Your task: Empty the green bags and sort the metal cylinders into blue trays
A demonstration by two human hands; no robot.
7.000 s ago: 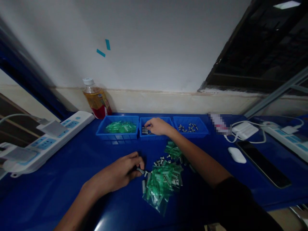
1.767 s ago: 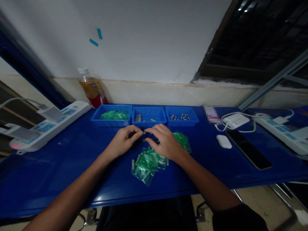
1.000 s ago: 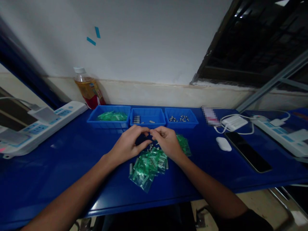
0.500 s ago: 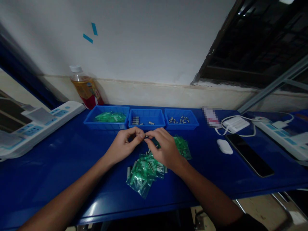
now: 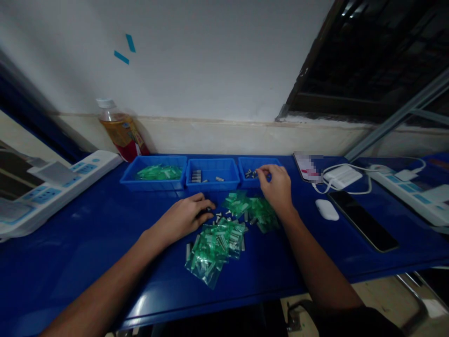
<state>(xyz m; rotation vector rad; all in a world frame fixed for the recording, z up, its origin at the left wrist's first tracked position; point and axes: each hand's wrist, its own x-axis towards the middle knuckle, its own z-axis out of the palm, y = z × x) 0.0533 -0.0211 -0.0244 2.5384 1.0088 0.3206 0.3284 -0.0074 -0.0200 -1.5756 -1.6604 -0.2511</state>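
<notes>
My left hand [image 5: 187, 215] rests low over the table, its thumb and fingers curled about a small metal part [image 5: 209, 209]. Just beside these fingertips lie several loose metal screws [image 5: 218, 217]. Over the right blue bin [image 5: 245, 183], my right hand [image 5: 277, 185] reaches in with thumb and forefinger closed together; what they pinch, if anything, is too small to make out. Small metal pieces [image 5: 250, 173] lie in that bin by the fingertips. Clear bags of green strips and metal cylinders [image 5: 213, 248] sit between my forearms, with more green bags [image 5: 261, 213] below my right hand.
The middle blue bin [image 5: 213, 185] holds several metal cylinders; the left bin [image 5: 152, 185] holds green strips. A drink bottle [image 5: 122, 133] stands behind. Power strips [image 5: 59, 187] flank the table. A phone [image 5: 363, 222], an earbud case [image 5: 327, 209] and a cabled white charger [image 5: 343, 177] lie right.
My hands have parted from their shared pinch. The right has moved up and right to the right bin; the left has dropped slightly toward the loose screws.
</notes>
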